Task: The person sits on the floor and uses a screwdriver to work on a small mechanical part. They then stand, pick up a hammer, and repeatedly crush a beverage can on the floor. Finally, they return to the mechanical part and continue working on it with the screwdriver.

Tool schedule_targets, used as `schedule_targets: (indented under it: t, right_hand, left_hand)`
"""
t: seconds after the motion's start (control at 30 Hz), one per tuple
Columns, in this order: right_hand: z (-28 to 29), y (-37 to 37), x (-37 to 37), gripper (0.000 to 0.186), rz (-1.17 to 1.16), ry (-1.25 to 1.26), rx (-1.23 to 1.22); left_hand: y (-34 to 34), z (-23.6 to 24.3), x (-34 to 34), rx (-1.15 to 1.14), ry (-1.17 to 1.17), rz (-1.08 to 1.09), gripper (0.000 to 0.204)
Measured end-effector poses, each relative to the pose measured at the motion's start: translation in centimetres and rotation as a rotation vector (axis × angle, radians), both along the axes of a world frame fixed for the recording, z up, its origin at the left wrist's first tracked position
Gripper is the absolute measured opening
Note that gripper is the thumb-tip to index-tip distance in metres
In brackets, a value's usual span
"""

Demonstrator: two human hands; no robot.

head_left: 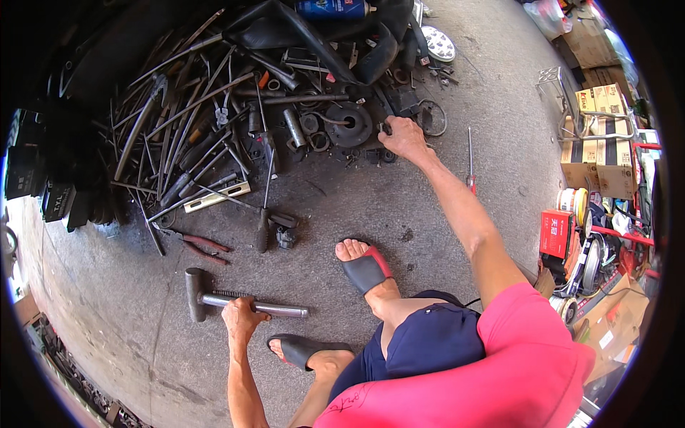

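My left hand (242, 317) is wrapped round the handle of a sledgehammer (214, 299), which lies on the concrete near my feet with its head to the left. A ribbed rod or spring (234, 294) shows just behind the handle. Farther out, my right hand (407, 138) reaches to the edge of the tool pile, its fingers closed on a small dark part (385, 130); its exact kind is hard to make out. Beside those fingers lie a round dark disc with a centre hole (348, 124) and a metal ring (432, 118).
A heap of metal rods and tools (185, 121) covers the far left. Red-handled pliers (203, 246) and a screwdriver (263, 228) lie nearer; another screwdriver (470, 160) lies right of my forearm. Cardboard boxes (599, 150) and a red box (556, 233) stand along the right.
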State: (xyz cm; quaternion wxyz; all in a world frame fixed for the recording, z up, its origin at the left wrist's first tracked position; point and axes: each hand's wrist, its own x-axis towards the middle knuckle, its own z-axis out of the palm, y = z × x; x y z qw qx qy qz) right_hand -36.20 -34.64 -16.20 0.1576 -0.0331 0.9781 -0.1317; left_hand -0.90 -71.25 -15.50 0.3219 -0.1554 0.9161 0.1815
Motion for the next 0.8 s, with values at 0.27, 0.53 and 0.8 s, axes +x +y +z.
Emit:
schedule_targets:
  t: [0.27,0.53,0.8]
  right_hand:
    - [-0.4,2.2,-1.6,0.023,-0.456,-0.291,-0.782]
    - [0.7,-4.6,-2.6,0.039,-0.118,0.199,-0.225]
    - [-0.4,-11.6,2.3,0.025,0.266,0.234,-0.267]
  left_hand:
    - [1.1,-0.3,-0.5,0.006,0.043,-0.028,0.040]
    - [0.1,-0.3,-0.1,-0.008,-0.018,-0.056,0.039]
    - [-0.5,-1.5,1.0,-0.045,0.000,-0.023,0.036]
